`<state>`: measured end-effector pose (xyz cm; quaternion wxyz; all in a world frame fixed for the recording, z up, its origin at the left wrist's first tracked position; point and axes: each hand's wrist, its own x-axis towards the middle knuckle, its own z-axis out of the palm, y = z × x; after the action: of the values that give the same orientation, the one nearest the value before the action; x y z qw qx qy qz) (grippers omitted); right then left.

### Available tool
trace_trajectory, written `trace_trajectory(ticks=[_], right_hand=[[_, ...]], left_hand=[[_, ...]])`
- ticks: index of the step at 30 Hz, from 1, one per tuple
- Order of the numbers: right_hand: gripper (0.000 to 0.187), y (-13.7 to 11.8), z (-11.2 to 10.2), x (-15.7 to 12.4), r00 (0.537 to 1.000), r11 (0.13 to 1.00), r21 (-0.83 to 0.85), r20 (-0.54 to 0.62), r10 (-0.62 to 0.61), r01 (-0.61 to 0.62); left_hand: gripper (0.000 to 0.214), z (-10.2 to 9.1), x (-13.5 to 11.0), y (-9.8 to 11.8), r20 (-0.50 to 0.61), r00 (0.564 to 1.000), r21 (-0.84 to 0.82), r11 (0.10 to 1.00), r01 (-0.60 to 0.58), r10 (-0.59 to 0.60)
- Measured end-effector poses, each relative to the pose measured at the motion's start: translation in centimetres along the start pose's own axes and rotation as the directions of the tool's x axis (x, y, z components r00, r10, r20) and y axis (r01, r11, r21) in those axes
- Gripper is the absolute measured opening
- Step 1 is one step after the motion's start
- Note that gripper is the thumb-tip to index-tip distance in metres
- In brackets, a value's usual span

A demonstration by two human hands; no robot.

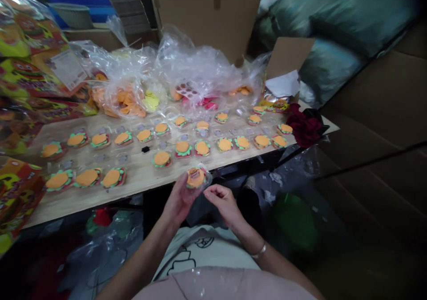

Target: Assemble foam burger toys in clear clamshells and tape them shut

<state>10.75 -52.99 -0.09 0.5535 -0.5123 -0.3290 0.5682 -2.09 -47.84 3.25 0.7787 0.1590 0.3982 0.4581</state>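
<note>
My left hand [179,200] is closed round a clear plastic case with a toy burger [196,178] in it, held just off the table's front edge. The burger has an orange bun with a printed label on top. Close by the lower right side of the case, my right hand [224,202] has its thumb and forefinger pinched together. Whether something thin is between those fingertips, or whether they touch the case, I cannot tell. Several more toy burgers [162,158] in clear cases stand in rows on the wooden table [147,182] beyond my hands.
Clear bags with orange pieces [128,99] and pink pieces [209,103] lie along the table's back. Printed burger boxes [36,75] are stacked at left. An open carton [290,57] and a dark red cloth [304,126] sit at right. A small black piece [145,149] lies among the cases.
</note>
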Motion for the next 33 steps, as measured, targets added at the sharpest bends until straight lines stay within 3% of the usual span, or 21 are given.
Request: trace_trajectory(ticks=[5,10,13,15,17,19,21,22,24,27,30,33], right_hand=[[0.025,-0.4,0.4,-0.1,0.999,0.999,-0.005,-0.018,0.049,-0.049],[0.03,0.1,0.8,0.2,0.996,0.997,0.003,-0.016,0.083,-0.083],[0.028,0.5,0.7,0.5,0.999,0.999,-0.028,-0.005,0.042,-0.043],[0.026,0.5,0.6,0.7,0.999,0.992,-0.12,0.004,-0.051,0.051],[0.024,0.4,0.4,0.7,0.979,0.934,-0.295,0.022,-0.205,0.202],[0.022,0.2,0.4,0.6,0.932,0.801,-0.489,0.076,-0.354,0.345],[0.021,0.2,0.5,0.4,0.888,0.679,-0.6,0.127,-0.442,0.423],[0.021,0.2,0.6,0.3,0.881,0.659,-0.618,0.125,-0.456,0.429],[0.026,0.3,0.9,0.3,0.905,0.714,-0.594,0.056,-0.423,0.371],[0.038,0.2,0.9,0.8,0.968,0.841,-0.499,-0.018,-0.252,0.21],[0.039,-0.9,0.7,1.4,0.988,0.867,-0.473,0.077,-0.136,0.157],[0.028,-2.3,0.8,1.4,0.968,0.867,-0.449,0.213,-0.131,0.216]], left_hand=[[0.047,0.1,-0.3,-0.4,0.024,0.995,0.085,0.991,-0.1,0.099],[0.058,0.1,0.1,-1.0,-0.115,0.981,0.142,0.98,-0.142,0.159],[0.052,0.0,0.3,-0.9,-0.106,0.988,0.144,0.985,-0.098,0.114],[0.044,-0.2,0.4,-0.6,-0.087,0.996,0.147,0.989,-0.018,0.031],[0.037,-0.6,0.6,-0.4,-0.061,0.995,0.144,0.986,0.088,-0.08],[0.032,-1.1,0.6,-0.2,-0.017,0.985,0.136,0.975,0.174,-0.173],[0.03,-1.5,0.4,-0.1,0.037,0.976,0.117,0.971,0.208,-0.214],[0.029,-1.7,0.2,0.0,0.057,0.975,0.103,0.973,0.207,-0.214],[0.032,-1.8,-0.2,0.0,0.091,0.977,0.076,0.98,0.183,-0.19],[0.038,-1.7,-0.8,0.0,0.15,0.979,0.059,0.989,0.133,-0.141],[0.039,-1.8,-1.1,0.1,0.137,0.986,0.056,0.995,0.083,-0.09],[0.037,-2.1,-1.0,0.5,0.043,0.998,0.05,0.998,0.043,-0.046]])
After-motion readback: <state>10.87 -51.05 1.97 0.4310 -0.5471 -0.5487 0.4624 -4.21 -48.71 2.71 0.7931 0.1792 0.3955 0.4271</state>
